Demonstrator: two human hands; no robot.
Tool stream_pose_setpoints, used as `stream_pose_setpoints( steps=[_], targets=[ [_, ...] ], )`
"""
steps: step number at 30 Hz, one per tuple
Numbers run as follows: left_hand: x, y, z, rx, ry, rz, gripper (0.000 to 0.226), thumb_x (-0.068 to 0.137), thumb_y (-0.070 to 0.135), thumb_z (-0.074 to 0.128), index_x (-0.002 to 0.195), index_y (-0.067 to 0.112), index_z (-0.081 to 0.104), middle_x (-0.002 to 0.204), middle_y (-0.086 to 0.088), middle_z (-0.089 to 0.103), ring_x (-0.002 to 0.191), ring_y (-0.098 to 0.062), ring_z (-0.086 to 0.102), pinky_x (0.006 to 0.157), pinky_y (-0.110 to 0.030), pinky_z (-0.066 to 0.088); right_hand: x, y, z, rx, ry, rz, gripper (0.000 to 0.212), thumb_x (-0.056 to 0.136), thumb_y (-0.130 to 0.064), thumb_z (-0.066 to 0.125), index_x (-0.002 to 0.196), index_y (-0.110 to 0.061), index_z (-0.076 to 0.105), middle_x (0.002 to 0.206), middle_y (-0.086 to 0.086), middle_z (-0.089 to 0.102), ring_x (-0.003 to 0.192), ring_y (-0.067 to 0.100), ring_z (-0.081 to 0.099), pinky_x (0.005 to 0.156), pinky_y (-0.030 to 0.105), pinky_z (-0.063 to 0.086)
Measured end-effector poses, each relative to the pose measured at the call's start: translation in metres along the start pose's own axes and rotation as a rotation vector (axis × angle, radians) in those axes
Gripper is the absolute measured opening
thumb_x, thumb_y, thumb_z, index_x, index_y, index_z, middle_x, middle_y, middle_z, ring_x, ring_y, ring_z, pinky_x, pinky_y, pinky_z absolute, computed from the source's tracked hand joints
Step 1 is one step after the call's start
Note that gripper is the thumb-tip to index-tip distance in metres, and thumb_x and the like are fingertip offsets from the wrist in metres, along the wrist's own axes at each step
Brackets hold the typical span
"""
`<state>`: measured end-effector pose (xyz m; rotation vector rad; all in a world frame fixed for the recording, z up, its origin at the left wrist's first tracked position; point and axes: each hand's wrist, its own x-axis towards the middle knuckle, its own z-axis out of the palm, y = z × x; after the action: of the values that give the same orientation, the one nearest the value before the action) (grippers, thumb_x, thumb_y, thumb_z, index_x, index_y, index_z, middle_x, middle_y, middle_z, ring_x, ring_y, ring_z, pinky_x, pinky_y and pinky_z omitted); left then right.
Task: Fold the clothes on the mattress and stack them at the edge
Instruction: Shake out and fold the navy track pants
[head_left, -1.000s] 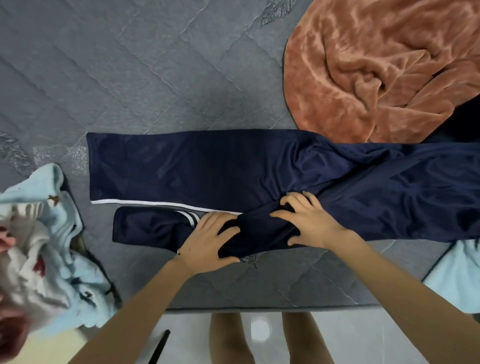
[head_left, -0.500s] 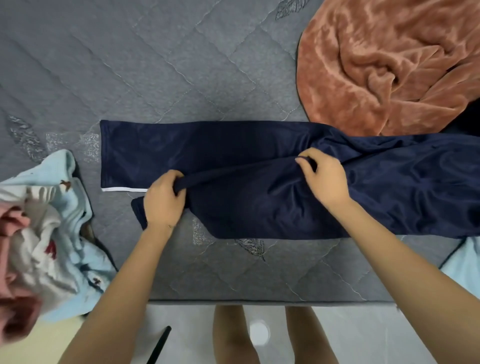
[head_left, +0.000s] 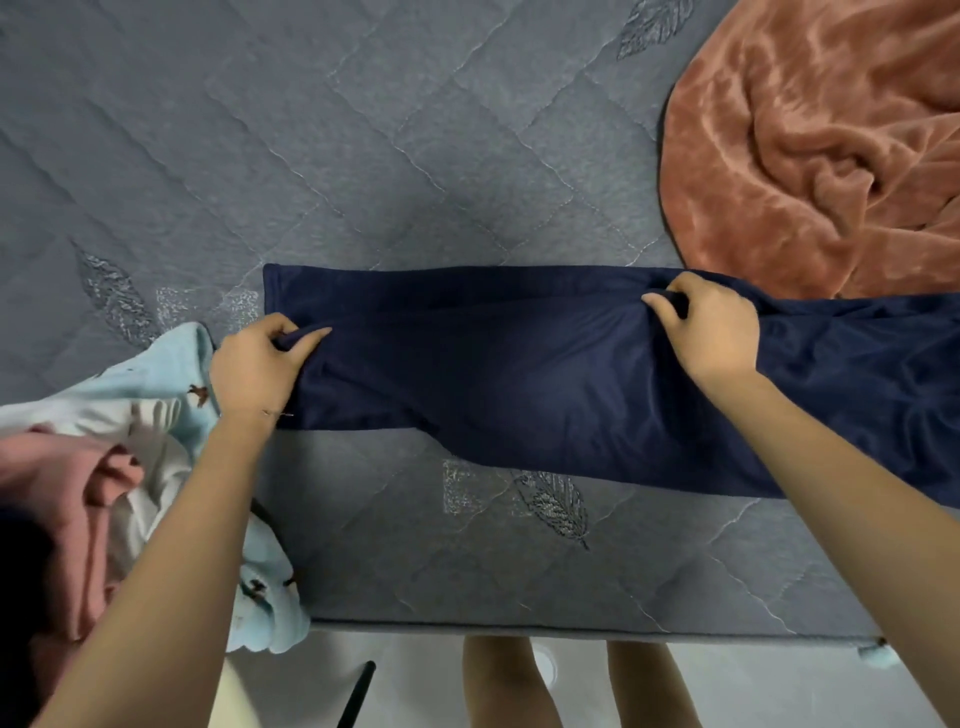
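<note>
Navy blue trousers (head_left: 519, 364) lie lengthwise across the grey quilted mattress (head_left: 311, 156), one leg laid over the other. My left hand (head_left: 257, 366) grips the upper leg near its cuff end at the left. My right hand (head_left: 709, 330) pinches the same leg's far edge further right, close to the orange blanket. The trousers' waist end runs out of view at the right.
A rumpled orange plush blanket (head_left: 815, 140) fills the back right. A heap of light blue, white and pink clothes (head_left: 119, 467) sits at the left by the mattress's near edge (head_left: 571, 626). Below that edge are pale floor and my legs (head_left: 498, 686).
Both hands carried the near trouser leg away from me and laid it over the far leg. The white side stripe is now covered. My left hand slid further left.
</note>
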<state>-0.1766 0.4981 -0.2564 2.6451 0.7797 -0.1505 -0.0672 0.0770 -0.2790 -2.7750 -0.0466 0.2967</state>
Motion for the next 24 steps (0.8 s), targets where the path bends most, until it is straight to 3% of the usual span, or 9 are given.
stream_pose_setpoints(
  steps=[5,13,16,20,22,24],
  targets=[
    [0.041,0.009,0.005,0.153,-0.085,0.108,0.044,0.085,0.054,0.061,0.07,0.015,0.049,0.066,-0.015,0.061,0.07,-0.037,0.059,0.057,-0.035,0.037,0.014,-0.005,0.009,-0.119,0.049,0.034,0.033,0.096,-0.036,0.055,0.097,-0.004,0.064,0.091,0.019,0.068,0.088,0.041,0.058,0.08,0.044,0.035],
    [0.072,0.008,0.02,0.196,-0.063,0.314,0.042,0.09,0.041,0.062,0.071,0.004,0.057,0.067,-0.018,0.06,0.061,-0.035,0.057,0.053,-0.038,0.041,0.024,-0.008,0.013,-0.165,0.004,0.105,0.03,0.096,-0.034,0.054,0.099,-0.005,0.062,0.092,0.021,0.068,0.09,0.041,0.059,0.084,0.044,0.033],
    [0.082,0.0,0.023,0.314,-0.005,0.424,0.036,0.092,0.034,0.062,0.078,0.001,0.062,0.074,-0.022,0.06,0.07,-0.036,0.055,0.069,-0.046,0.039,0.025,-0.009,0.015,-0.195,-0.022,0.123,0.03,0.097,-0.035,0.053,0.102,-0.006,0.061,0.094,0.021,0.068,0.091,0.04,0.06,0.085,0.044,0.032],
    [0.076,0.007,0.035,0.429,0.08,0.438,0.02,0.091,0.011,0.056,0.107,-0.001,0.061,0.108,-0.026,0.056,0.099,-0.042,0.052,0.095,-0.059,0.033,0.022,-0.01,0.022,-0.272,-0.075,0.136,0.033,0.097,-0.038,0.049,0.108,-0.007,0.057,0.105,0.019,0.066,0.102,0.038,0.056,0.087,0.043,0.03],
    [0.06,0.028,0.044,0.395,0.077,0.481,0.042,0.084,-0.005,0.052,0.125,0.003,0.057,0.129,-0.027,0.05,0.119,-0.044,0.047,0.11,-0.059,0.021,0.019,-0.011,0.024,-0.318,-0.109,0.132,0.037,0.097,-0.04,0.048,0.114,-0.007,0.054,0.114,0.019,0.06,0.109,0.037,0.05,0.089,0.045,0.029],
    [0.037,0.062,0.054,0.301,0.034,0.569,0.053,0.082,-0.01,0.052,0.132,0.006,0.055,0.137,-0.026,0.047,0.126,-0.044,0.045,0.112,-0.06,0.02,0.013,-0.011,0.023,-0.342,-0.121,0.114,0.042,0.096,-0.043,0.048,0.119,-0.008,0.051,0.12,0.019,0.054,0.111,0.036,0.044,0.093,0.047,0.027]
  ],
)
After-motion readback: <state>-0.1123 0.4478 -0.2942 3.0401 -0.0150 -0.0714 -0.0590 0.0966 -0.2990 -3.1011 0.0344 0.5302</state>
